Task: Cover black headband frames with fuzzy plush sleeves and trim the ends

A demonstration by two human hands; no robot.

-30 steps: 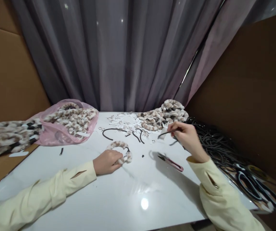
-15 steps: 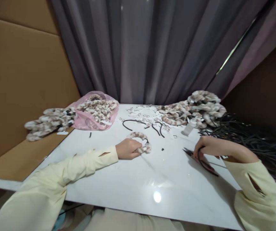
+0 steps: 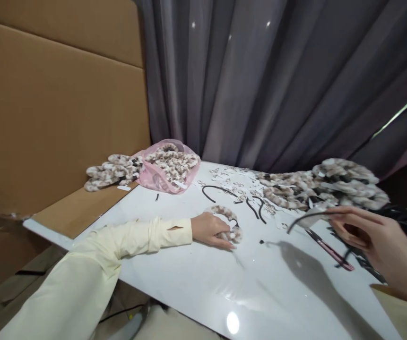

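Observation:
My left hand (image 3: 213,230) is closed over the lower left side of a white-and-brown furry ring (image 3: 237,233), which lies on the white table. A dark band crosses the ring's right side. At the right, my right hand (image 3: 368,238) is raised over the table, pinching a thin black cord (image 3: 304,217) between thumb and fingers. One curved end of the cord sticks out to the left. Below that hand lies a slim pointed tool with pinkish handles (image 3: 334,253), probably snips. A small black scrap (image 3: 262,242) lies between my hands.
A pink bag (image 3: 150,175) of furry rings stands at the back left, with more furry rings (image 3: 109,171) beside it. Another furry pile (image 3: 348,182) is at the back right. Black cords (image 3: 220,189) and small metal-looking rings (image 3: 237,191) lie mid-table. Cardboard (image 3: 57,104) walls the left.
My right hand has let go of the pointed tool, which now lies on the table, and has lifted with the black cord. My left hand stays on the furry ring. The view has turned right.

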